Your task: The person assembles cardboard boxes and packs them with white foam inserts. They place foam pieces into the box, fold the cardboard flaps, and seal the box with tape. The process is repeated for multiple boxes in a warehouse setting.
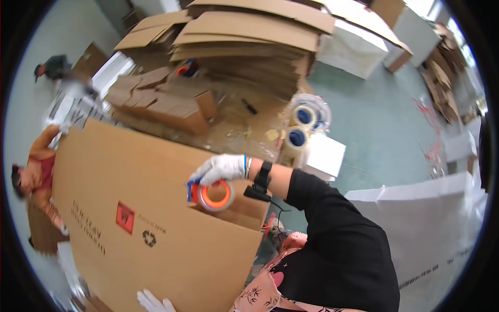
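Note:
A large brown cardboard box [171, 208], printed with a red label and a recycling mark, lies in front of me. My right hand [222, 169], in a white glove, is closed around a tape dispenser [212, 194] with an orange core and red and blue parts. It holds the dispenser over the edge of an open gap in the box top [241, 209]. At the lower edge of the view, my gloved left hand [155, 301] rests on the box with its fingers stretched out. Only part of that hand shows.
A person [42, 174] in orange sleeves has hands at the box's left end; another person [54, 67] is farther back. Tape rolls [297, 138] and a white box [325, 156] sit beyond my right arm. Flattened cardboard [249, 36] is stacked behind; a white carton [416, 223] stands right.

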